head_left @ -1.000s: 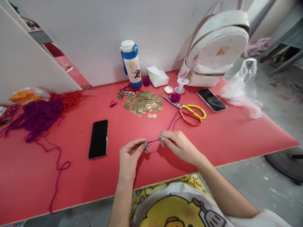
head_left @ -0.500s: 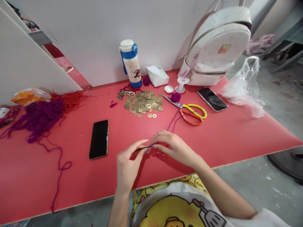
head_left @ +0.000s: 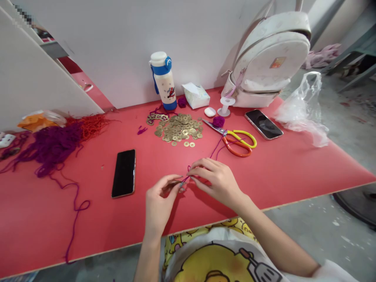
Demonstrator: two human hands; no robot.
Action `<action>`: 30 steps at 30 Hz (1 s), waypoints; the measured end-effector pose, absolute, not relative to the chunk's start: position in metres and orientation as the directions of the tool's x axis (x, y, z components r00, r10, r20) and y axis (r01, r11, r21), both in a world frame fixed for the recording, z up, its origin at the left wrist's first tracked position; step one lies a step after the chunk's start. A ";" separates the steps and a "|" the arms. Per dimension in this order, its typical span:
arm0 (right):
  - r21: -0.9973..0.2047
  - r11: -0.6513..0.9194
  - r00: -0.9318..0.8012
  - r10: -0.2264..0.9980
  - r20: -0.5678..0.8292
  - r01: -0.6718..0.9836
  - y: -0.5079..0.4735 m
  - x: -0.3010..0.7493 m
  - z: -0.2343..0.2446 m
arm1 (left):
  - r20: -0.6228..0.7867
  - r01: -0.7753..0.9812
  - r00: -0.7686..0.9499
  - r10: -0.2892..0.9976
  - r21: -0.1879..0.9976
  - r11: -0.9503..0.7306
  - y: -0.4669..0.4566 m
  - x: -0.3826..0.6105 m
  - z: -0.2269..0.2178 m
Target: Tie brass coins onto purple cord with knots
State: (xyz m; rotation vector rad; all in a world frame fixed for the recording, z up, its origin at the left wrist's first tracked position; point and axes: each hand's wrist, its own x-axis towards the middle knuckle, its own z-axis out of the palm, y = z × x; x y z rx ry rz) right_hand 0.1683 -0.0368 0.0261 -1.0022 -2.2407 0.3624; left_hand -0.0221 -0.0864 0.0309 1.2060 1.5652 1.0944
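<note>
Since the fingertips of L hand [head_left: 161, 197] and R hand [head_left: 217, 178] are narrowed on it, I'd say the purple cord [head_left: 185, 179] is held b/w them for control, w/ a small loop [head_left: 188, 167] poking up. Can't tell if L hides anything else. Strands [head_left: 216, 147] run from R toward the scissors [head_left: 225, 132], prob. a snag pt; yarn ball [head_left: 218, 122] by the blades. Coins [head_left: 182, 129] lie beyond, black phone [head_left: 124, 173] off left.

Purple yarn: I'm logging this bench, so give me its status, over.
Left hand pinching purple yarn. Right hand pinching it too. Yarn trails up to scissors lying just beyond.
</note>
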 end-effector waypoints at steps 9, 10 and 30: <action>-0.539 0.684 -0.536 0.726 0.432 0.492 -0.041 0.179 0.021 | -0.235 -0.065 -0.281 0.931 0.972 0.226 -0.082 -0.023 0.026; -0.557 0.675 -0.559 0.728 0.397 0.484 -0.041 0.180 0.020 | -0.234 -0.081 -0.299 0.925 0.972 0.219 -0.082 -0.023 0.026; -0.934 -0.185 -0.353 0.933 -0.070 -0.305 -0.034 0.178 0.013 | -0.145 0.092 -0.244 0.959 0.981 0.171 -0.091 -0.022 0.032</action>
